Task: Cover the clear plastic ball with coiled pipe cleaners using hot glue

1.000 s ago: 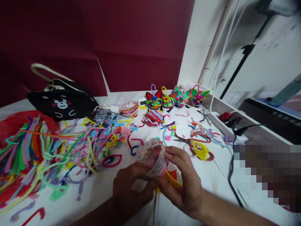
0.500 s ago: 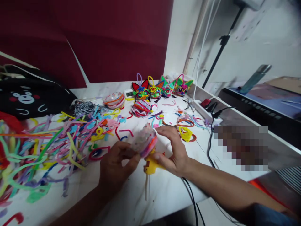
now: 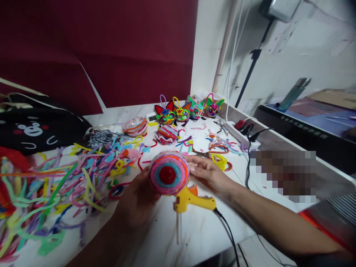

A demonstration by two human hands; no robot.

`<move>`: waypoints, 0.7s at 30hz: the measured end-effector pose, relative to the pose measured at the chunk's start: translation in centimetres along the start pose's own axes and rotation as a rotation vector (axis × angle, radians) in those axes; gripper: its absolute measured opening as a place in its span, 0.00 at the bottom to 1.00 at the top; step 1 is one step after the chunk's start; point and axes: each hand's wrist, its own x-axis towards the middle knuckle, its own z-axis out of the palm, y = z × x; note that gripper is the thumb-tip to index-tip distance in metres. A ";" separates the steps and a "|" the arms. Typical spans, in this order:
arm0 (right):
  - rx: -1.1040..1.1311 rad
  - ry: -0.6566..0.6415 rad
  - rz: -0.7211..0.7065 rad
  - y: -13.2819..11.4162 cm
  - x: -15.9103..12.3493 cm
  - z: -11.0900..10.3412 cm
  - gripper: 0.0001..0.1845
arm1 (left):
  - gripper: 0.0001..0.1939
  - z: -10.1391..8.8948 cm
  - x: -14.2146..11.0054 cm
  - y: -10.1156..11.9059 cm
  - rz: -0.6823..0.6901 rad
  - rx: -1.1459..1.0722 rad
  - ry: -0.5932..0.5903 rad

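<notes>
A ball-like shape covered in rings of pipe cleaners (image 3: 167, 175), red at the centre, then blue, pink and orange, faces me above the table. My left hand (image 3: 140, 202) is closed around its left side, with the fingertips hidden behind it. On the right edge, my right hand (image 3: 207, 172) pinches it between thumb and fingers. Just below lies a yellow hot glue gun (image 3: 196, 202), with a clear glue stick (image 3: 179, 228) sticking out of it and a black cord.
A heap of loose pipe cleaners (image 3: 61, 185) covers the left. Finished animal-head ornaments (image 3: 183, 113) line the back. Two striped pieces, one a clear-topped ball (image 3: 135, 126) and one a pink half-ball (image 3: 167, 134), sit before them. Orange-handled scissors (image 3: 222, 149) lie right; a power strip (image 3: 244, 131) is beyond.
The ball has been turned so its ringed, red-centred side faces me, instead of its clear side. My right hand has closed onto its right edge, uncovering the glue gun's handle.
</notes>
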 end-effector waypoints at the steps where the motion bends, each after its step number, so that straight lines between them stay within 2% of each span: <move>1: 0.052 -0.008 0.026 -0.2 0.0 0.1 0.18 | 0.03 0.3 0.0 0.0 -0.022 -0.021 0.046; 3: 0.134 -0.014 0.076 -0.5 0.1 0.1 0.17 | 0.10 0.8 -0.1 0.1 -0.055 -0.041 0.104; 6: 0.225 -0.015 0.123 -0.7 0.0 0.0 0.17 | 0.15 0.9 0.0 0.0 -0.063 -0.020 0.086; 13: 0.277 -0.020 0.109 -0.5 -0.1 0.3 0.17 | 0.09 -1.2 1.1 -0.8 0.042 0.196 -0.066; 17: 0.328 -0.001 0.052 -0.7 0.1 0.2 0.14 | 0.20 -1.0 1.1 -0.7 0.175 0.405 -0.096; 21: 0.390 0.070 -0.025 -1.1 0.9 -0.6 0.09 | 0.21 -0.1 0.8 0.3 0.372 0.613 0.018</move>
